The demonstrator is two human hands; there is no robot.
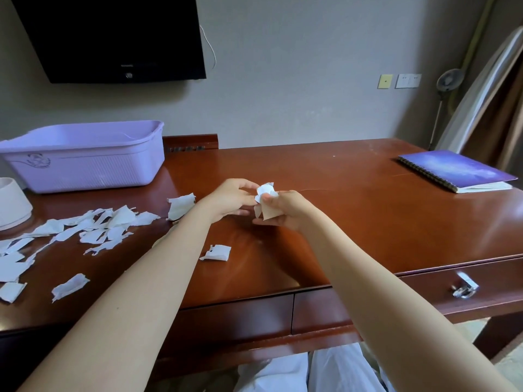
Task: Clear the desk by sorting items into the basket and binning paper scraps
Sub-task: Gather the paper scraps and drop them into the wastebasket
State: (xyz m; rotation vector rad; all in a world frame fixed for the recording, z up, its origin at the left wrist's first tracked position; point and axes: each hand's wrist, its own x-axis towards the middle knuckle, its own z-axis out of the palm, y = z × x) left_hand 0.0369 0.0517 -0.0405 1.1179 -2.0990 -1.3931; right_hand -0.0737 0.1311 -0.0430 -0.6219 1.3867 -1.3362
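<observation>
Over the middle of the brown desk [353, 199], my right hand [283, 209] grips a small bunch of white paper scraps [265, 193]. My left hand [230, 198] meets it from the left, fingertips pinching the top of the same bunch. Many torn white scraps [93, 227] lie spread across the left part of the desk, one bigger piece [179, 206] near my left wrist and one [216, 253] under my left forearm. A lilac plastic basket [85, 165] stands at the back left. A purple spiral notebook [458, 171] lies at the far right.
A white rounded object [11, 203] sits at the left edge beside the basket. A black TV [113, 38] hangs on the wall above. Desk drawers with a metal handle [465, 285] face me. A fan and a curtain stand at the right. White plastic [311, 372] shows under the desk.
</observation>
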